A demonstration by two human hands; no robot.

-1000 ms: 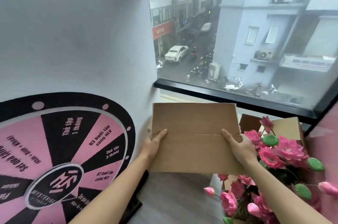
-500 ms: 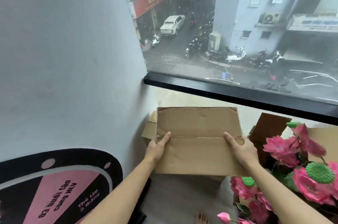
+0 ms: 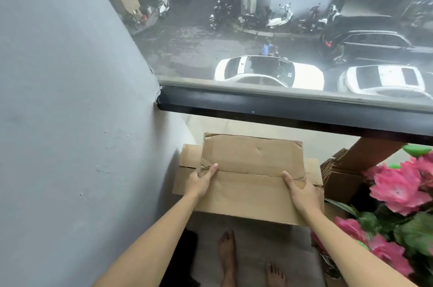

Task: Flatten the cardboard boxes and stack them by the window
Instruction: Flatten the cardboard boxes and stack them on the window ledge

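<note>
Lowered since last look: we hold flat box (image 3: 253, 176) closer over cardboard stack (image 3: 187, 169) under window (image 3: 281, 104). Left hand (image 3: 200, 182), right hand (image 3: 303, 194) grip short ends, thumbs on top. Long axis left-right, stack directly beneath, both hands equally near.

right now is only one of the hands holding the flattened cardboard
No, both hold it: the left hand grips the left edge of the flattened cardboard and the right hand grips its right edge.
</note>
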